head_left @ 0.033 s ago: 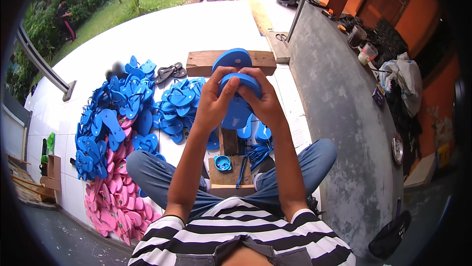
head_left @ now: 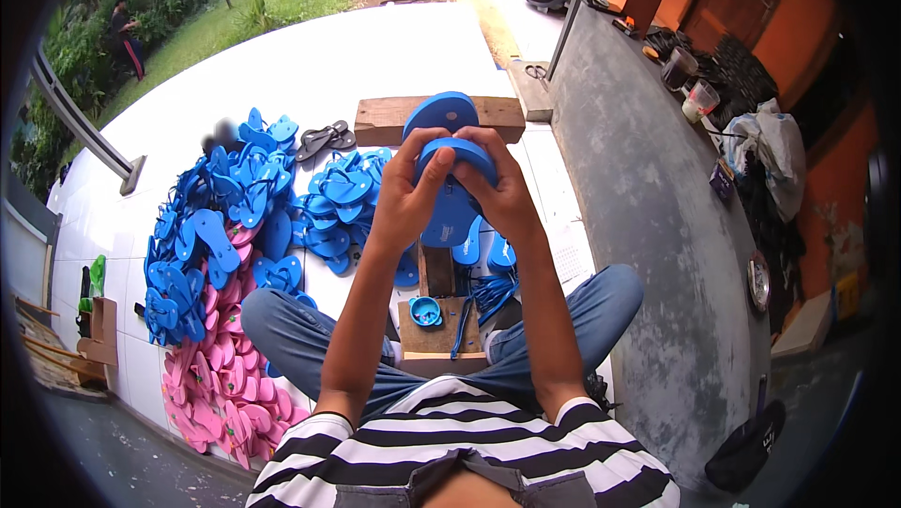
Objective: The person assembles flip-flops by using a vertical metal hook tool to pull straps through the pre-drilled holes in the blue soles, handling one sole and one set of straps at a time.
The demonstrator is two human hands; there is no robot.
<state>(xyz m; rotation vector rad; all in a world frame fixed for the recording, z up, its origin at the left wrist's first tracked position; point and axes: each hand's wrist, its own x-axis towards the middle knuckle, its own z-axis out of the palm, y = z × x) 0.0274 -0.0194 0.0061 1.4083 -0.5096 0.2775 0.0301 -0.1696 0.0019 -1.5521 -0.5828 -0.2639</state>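
Note:
Both my hands are raised in front of me and closed around a blue flip-flop [head_left: 449, 222]. My left hand [head_left: 411, 181] grips its left side and my right hand [head_left: 497, 191] its right side, thumbs pressing near the middle of a rounded blue end. Another rounded blue sole part [head_left: 441, 111] shows beyond my fingers; whether it is the same piece or a second one I cannot tell. Below, a small blue dish [head_left: 425, 312] rests on a wooden board [head_left: 410, 341] between my legs. Beside it lies a bundle of blue straps [head_left: 493, 294].
A heap of blue flip-flops [head_left: 211, 236] and a heap of pink ones [head_left: 211, 395] lie to my left. A wooden beam [head_left: 380, 119] stands ahead, with a black pair of flip-flops [head_left: 326, 139] left of it. A grey ledge [head_left: 648, 226] runs along my right. Two people are farther off.

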